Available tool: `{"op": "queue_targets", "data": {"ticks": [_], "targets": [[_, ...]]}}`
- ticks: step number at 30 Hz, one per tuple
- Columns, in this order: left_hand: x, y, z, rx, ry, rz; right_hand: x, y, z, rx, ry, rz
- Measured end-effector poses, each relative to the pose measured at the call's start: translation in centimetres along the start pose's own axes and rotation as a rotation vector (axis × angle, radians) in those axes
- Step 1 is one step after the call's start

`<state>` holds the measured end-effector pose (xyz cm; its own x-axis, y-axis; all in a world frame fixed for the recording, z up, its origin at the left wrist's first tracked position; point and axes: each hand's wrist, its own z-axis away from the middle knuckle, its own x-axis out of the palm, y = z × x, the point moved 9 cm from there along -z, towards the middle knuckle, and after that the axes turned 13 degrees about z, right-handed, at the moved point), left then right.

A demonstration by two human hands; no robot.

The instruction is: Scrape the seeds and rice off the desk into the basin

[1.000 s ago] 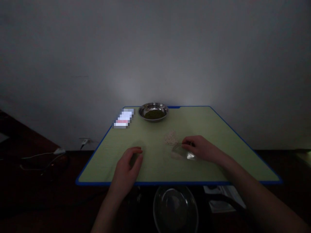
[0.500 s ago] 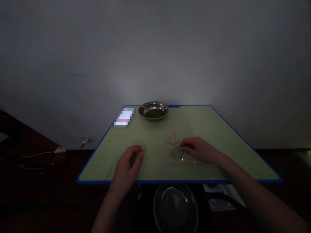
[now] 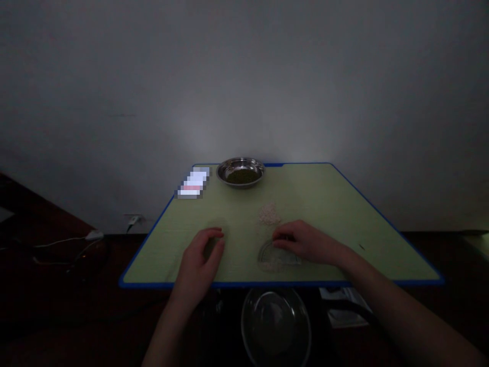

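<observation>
My right hand (image 3: 301, 242) pinches a clear plastic protractor (image 3: 272, 252), its curved edge towards the left, low over the tabletop near the front edge. Some pale grains (image 3: 272, 265) lie under or beside the protractor's near part; the see-through plastic makes it hard to tell which. Just beyond it sits a small heap of pale, rice-like grains (image 3: 269, 214). My left hand (image 3: 202, 257) rests at the left front of the table with fingers curved and apart, holding nothing.
A steel bowl (image 3: 221, 178) with small green grains (image 3: 242, 176) stands at the back of the green, blue-edged table (image 3: 324, 193). A blurred-out phone-like screen (image 3: 194, 182) lies left of it. Below the front edge is another metal bowl (image 3: 244, 331). Cables (image 3: 61, 242) run at the left.
My right hand has drawn the protractor nearer and to the left, away from the heap of grains. The left hand stays in place.
</observation>
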<state>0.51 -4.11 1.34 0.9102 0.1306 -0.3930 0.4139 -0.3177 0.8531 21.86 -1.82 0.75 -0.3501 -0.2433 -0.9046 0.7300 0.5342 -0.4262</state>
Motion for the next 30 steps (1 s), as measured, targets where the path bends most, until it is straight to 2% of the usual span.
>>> {"op": "queue_targets", "data": {"ticks": [6,12,21,26,30], "targets": [[0.0,0.2,-0.1,0.005,0.008,0.004,0.1,-0.6,0.4,-0.021,-0.015,-0.044],[0.1,0.0,-0.1,-0.003,-0.003,-0.007,-0.5,-0.8,0.0,-0.016,0.011,0.004],[0.0,0.3,-0.1,0.006,0.008,-0.008,0.0,-2.7,-0.9,-0.141,-0.045,0.035],[0.1,0.2,-0.1,0.009,0.003,-0.010,0.1,-2.5,-0.5,-0.172,-0.053,0.023],[0.2,0.1,-0.1,-0.001,0.000,-0.008,0.2,-2.1,-0.2,-0.138,-0.041,0.018]]}}
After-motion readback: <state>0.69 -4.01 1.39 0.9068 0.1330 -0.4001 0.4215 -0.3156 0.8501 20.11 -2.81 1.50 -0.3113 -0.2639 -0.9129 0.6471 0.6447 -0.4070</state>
